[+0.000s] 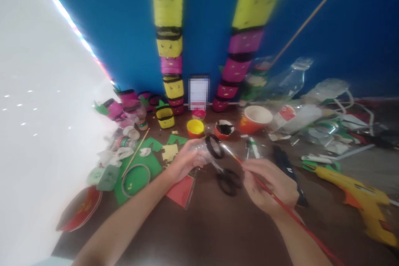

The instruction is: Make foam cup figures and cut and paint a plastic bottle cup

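Observation:
A clear plastic cup-like piece (203,152) with a black rim is in my left hand (187,160), its fingers wrapped round it. My right hand (269,183) grips a long red paintbrush (288,211), whose tip is at or very near the black rim. Just beyond the hands stand a small cup of yellow paint (195,128) and a cup of black paint (224,129). Scissors with black handles (229,181) lie on the brown table between my hands. Motion blurs the picture somewhat.
Stacked yellow and pink containers (168,6) rise before the blue wall. A yellow glue gun (368,199) lies at the right, near plastic bottles and scraps. Green sheets (152,168), a tape ring (124,183) and a red bowl (81,212) are at the left. An orange cup (245,124) stands behind.

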A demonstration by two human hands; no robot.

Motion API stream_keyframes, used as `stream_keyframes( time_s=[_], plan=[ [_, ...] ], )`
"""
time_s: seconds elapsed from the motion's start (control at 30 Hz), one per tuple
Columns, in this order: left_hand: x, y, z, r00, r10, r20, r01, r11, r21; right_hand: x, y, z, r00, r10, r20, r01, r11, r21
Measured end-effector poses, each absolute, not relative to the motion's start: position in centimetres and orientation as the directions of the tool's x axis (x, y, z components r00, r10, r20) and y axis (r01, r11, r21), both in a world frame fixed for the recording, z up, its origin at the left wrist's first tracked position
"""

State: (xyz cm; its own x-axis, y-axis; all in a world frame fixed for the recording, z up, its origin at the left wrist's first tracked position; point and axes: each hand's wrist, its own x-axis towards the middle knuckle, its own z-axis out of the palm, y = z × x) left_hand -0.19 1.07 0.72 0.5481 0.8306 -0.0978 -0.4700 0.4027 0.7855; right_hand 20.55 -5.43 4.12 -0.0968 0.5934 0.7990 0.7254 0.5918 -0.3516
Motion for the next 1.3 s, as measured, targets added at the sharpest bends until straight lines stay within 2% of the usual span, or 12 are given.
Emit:
stream_keyframes(
  time_s=[0.2,0.53,0.87,1.1,1.3],
  plan=[
    [-0.1,1.1,0.7,0.545,0.833,-0.096,-0.468,0.398,0.789,20.3,-5.2,3.9,-0.123,0.581,0.805,0.749,0.586,-0.309],
    [-0.1,0.9,1.1,0.518,0.851,-0.089,-0.481,0.376,0.792,20.0,-5.4,4.1,-0.114,0.56,0.821,0.746,0.594,-0.302],
    [0.1,1.0,1.1,0.482,0.872,-0.08,-0.515,0.356,0.78,20.3,-6.0,4.5,0.023,0.598,0.801,0.728,0.539,-0.423],
    [-0.3,1.6,0.0,0.581,0.796,-0.173,-0.45,0.49,0.746,20.0,-5.6,4.1,-0.154,0.568,0.808,0.711,0.632,-0.309],
    [-0.4,1.6,-0.1,0.622,0.756,-0.203,-0.433,0.548,0.716,20.1,-5.3,3.7,-0.181,0.575,0.798,0.692,0.651,-0.313]
  ],
)
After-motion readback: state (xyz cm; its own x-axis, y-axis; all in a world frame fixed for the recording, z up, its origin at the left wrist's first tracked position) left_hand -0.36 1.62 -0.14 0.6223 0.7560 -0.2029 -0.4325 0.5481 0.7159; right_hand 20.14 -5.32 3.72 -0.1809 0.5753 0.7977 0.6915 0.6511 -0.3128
